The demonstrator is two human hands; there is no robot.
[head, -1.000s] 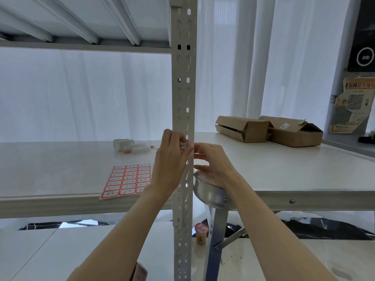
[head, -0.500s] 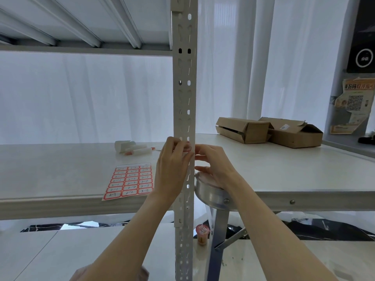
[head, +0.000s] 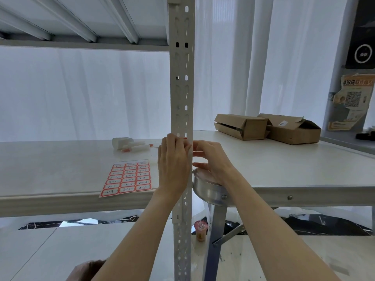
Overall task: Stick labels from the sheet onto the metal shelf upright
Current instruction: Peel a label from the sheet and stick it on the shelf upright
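L hand (head: 174,165) fingers curl over small red-edged white label (head: 184,138), pressing it onto perforated grey metal upright (head: 181,94) at shelf level. R hand (head: 213,159) thumb+forefinger sit at upright's edge; grip unclear. Rub flat, keep square, avoid slots.

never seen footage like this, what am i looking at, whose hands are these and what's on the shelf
No machine here: a person wears a camera on the head, so every picture looks forward and down at their own bare hands. The left hand holds a label against the upright, a slotted metal post; only the label's red edge shows. The right hand touches the post's edge; whether it grips anything is unclear. On the shelf lie the sheet of red labels and small white items. Two boxes sit on the table to the right.
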